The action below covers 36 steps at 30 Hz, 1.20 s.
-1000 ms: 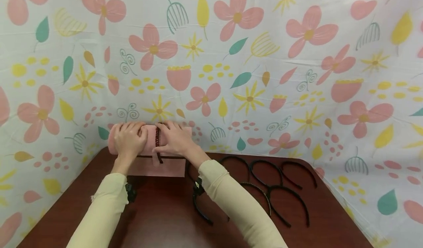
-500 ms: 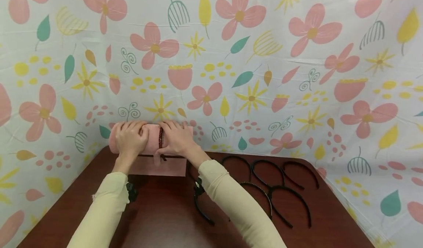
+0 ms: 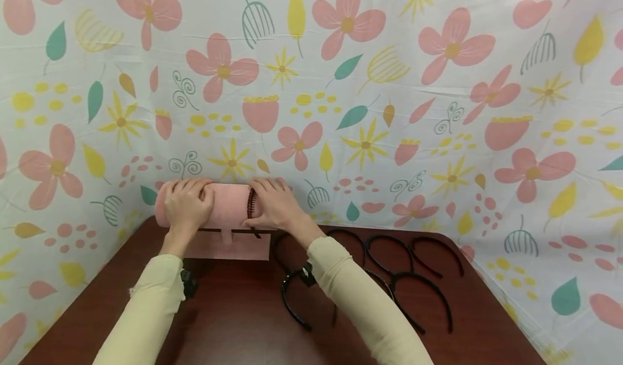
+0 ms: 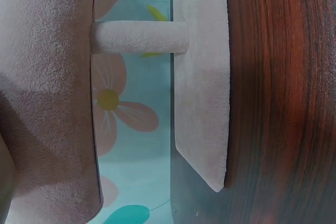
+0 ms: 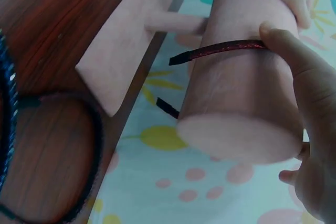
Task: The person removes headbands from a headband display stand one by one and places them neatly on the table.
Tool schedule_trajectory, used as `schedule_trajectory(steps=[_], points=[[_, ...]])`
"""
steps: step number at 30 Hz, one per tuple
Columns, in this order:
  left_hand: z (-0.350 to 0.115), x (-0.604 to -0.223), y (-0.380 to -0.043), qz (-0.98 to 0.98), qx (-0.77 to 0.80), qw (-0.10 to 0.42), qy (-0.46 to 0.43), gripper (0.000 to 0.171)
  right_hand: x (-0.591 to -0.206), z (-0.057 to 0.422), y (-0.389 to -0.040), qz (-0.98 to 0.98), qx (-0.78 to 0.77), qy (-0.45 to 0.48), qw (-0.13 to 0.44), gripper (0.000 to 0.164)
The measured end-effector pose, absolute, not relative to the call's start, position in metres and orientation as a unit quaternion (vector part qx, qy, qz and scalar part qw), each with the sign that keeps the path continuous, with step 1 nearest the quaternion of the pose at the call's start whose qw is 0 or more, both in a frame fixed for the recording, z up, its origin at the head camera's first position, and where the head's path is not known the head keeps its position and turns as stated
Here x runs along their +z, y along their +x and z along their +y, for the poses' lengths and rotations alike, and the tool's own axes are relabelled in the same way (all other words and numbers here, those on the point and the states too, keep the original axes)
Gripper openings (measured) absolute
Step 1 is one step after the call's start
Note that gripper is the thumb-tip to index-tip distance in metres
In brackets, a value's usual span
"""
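Change: since the earlier frames the dark red headband (image 3: 251, 209) has slid along the pink roll (image 3: 229, 212) toward its right end, and the right hand (image 3: 277, 205) has gone with it; the left hand (image 3: 187, 205) stays on the left part of the roll.
Head view, left hand: fingers curled over the top of the roll, clamped on it.
Head view, right hand: pinches the headband where it wraps the roll, just beside the roll's right end; the two hands are apart, with bare pink roll between them.
Head view, stand: the roll sits on a short post above a flat pink base (image 3: 229, 251) on the table (image 3: 233, 311), just under the hands.
Head view, other things: several black headbands (image 3: 413, 267) lie on the table to the right of the right hand and under the right sleeve.
Left wrist view: roll (image 4: 47, 103), post (image 4: 139, 36) and base (image 4: 202, 77) close up; the hand itself barely shows.
Right wrist view: thumb (image 5: 294, 61) presses the headband (image 5: 226, 50) against the roll (image 5: 241, 93); both band tips stick out free below.
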<state>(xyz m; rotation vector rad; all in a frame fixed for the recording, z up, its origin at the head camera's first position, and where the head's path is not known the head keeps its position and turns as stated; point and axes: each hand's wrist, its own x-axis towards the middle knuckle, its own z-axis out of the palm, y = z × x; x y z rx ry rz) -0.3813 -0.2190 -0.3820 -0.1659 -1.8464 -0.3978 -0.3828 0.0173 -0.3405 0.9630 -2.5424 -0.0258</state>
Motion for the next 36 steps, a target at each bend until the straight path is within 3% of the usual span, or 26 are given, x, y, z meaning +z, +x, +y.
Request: schedule_trajectory(steps=[16, 36], points=[[-0.219, -0.383, -0.382, -0.791, -0.173, 0.583, -0.067, 0.035, -0.351, 0.062, -0.387, -0.899, 0.041, 0.367, 0.233, 0.100], [-0.219, -0.384, -0.381, -0.795, -0.177, 0.576, -0.072, 0.034, -0.363, 0.136, -0.367, -0.921, 0.056, 0.331, 0.199, 0.096]])
